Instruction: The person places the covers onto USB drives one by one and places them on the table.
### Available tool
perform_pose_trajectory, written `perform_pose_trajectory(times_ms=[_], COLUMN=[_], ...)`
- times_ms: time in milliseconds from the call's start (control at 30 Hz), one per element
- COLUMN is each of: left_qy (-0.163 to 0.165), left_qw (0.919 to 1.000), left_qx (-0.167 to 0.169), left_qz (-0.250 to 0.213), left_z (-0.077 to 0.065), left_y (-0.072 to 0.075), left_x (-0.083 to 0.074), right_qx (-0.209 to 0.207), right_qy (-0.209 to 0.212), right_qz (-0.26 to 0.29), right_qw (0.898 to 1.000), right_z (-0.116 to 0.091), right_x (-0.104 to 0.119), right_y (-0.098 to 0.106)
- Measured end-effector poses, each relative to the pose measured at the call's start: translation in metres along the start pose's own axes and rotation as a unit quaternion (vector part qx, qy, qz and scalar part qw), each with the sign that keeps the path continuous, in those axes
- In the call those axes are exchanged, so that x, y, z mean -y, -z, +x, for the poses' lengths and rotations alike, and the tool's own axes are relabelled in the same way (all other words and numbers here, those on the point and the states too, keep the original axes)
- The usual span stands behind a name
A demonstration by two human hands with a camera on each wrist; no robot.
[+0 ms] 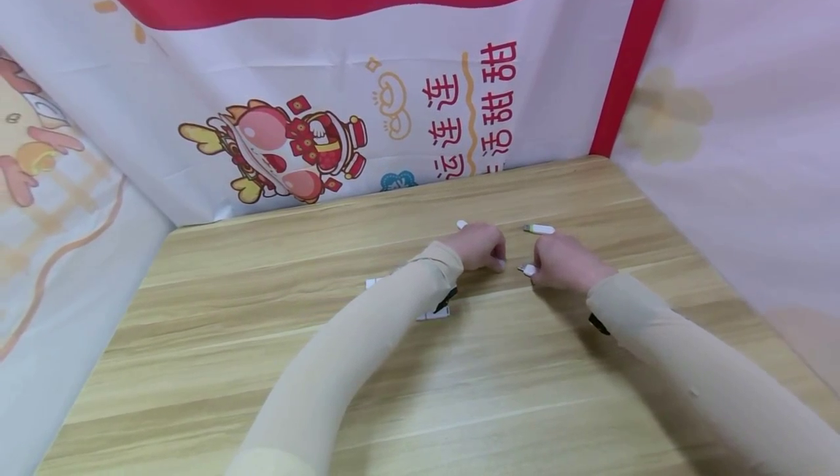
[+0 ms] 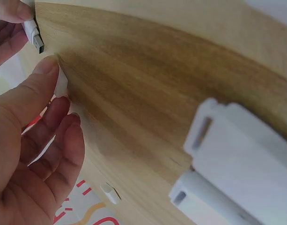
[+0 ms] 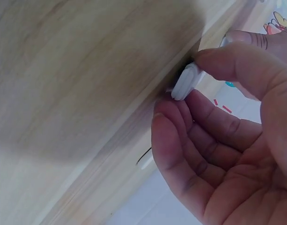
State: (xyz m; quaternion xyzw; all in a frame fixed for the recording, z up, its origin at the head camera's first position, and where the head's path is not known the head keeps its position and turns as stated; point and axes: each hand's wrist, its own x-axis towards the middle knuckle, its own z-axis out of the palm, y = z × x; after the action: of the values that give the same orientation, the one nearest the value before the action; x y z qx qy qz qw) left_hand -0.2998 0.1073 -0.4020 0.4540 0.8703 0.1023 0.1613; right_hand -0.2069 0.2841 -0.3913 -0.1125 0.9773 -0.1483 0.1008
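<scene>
My left hand pinches a small white cap between thumb and index finger, low over the table. Facing it from the right, my right hand grips a white USB stick by its body. The stick's bare metal plug points toward the left hand, and a small gap separates plug and cap. In the right wrist view, the stick's white end shows between thumb and fingers. Beyond the right hand lies another white USB stick with a greenish end.
A small white piece, like a cap, lies behind the left hand. White plastic blocks with slots sit on the wooden table, partly hidden under the left forearm in the head view. Printed cloth walls border the table.
</scene>
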Motion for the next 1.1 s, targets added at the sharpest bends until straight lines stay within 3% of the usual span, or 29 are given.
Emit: perform_pose_trajectory(times_ms=[133,267,467,567,633,733,933,1000,1100], left_qy=[0.0,-0.002,-0.012,-0.026,-0.033,-0.031,-0.008,-0.012,-0.029], left_qw=[0.9999,0.9998,0.9983,0.9953,0.9923,0.9846,0.9564,0.9478,0.9389], left_qx=[-0.008,-0.008,-0.037,-0.06,-0.078,-0.112,-0.183,-0.204,-0.239], left_qz=[0.014,0.017,-0.043,-0.071,-0.09,-0.131,-0.228,-0.245,-0.247], left_z=[-0.002,-0.006,-0.023,-0.04,-0.057,-0.089,-0.154,-0.175,-0.205], left_y=[0.0,0.003,0.013,0.022,0.028,0.039,0.053,0.055,0.055], left_x=[-0.002,-0.004,-0.004,-0.006,-0.005,-0.003,-0.005,-0.007,-0.011], right_qx=[0.001,-0.024,-0.058,-0.108,-0.154,-0.22,-0.296,-0.323,-0.37], right_qy=[0.004,0.022,0.043,0.072,0.109,0.171,0.244,0.278,0.338], right_qz=[-0.001,0.0,0.016,0.006,-0.009,-0.035,-0.065,-0.066,-0.064], right_qw=[1.0,0.999,0.997,0.992,0.982,0.96,0.921,0.902,0.863], right_z=[0.0,-0.002,-0.007,-0.014,-0.019,-0.029,-0.053,-0.06,-0.069], right_x=[0.002,0.006,0.015,0.022,0.03,0.048,0.079,0.088,0.103], right_y=[-0.001,-0.001,0.001,0.002,0.002,0.003,0.01,0.013,0.014])
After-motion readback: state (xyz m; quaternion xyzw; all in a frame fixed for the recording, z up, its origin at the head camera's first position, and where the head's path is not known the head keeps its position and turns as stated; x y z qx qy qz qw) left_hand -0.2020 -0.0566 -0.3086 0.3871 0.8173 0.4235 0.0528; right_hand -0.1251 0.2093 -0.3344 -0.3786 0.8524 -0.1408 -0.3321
